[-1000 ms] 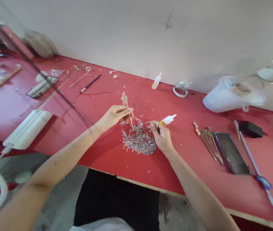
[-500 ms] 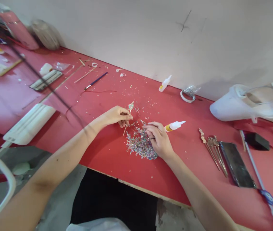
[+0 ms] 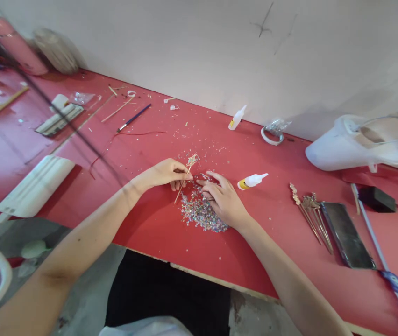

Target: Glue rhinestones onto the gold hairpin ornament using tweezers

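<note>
The left hand [image 3: 171,173] is closed in a pinch on the stick [image 3: 191,164], which stands aslant near the middle of the frame, its decorated head up and its thin end pointing down left. The grip is on the shaft just below the head, which probably leaves the ornament uncovered and easy to turn.

The right hand [image 3: 225,198] lies over the upper right of the pile [image 3: 202,215] of glittering bits, fingers loosely spread; whether it pinches anything cannot be told, since the thumb side is hidden. The pile sits between the hands and the front edge of the counter [image 3: 164,224], likely so that both can reach it with little arm travel. A glue bottle [image 3: 252,181] lies just beyond the right hand, nozzle aimed right, seemingly kept close for use.

The counter's front edge runs slantwise under both forearms, and a strip of red surface with a few stray bits separates it from the pile. At the back, the wall [image 3: 185,51] limits reach. The widest room seems to lie right of the pile, up to the hairpins [image 3: 312,203] and phone [image 3: 348,235]; at upper left, the brush [image 3: 134,117] lies well apart from the left hand.
</note>
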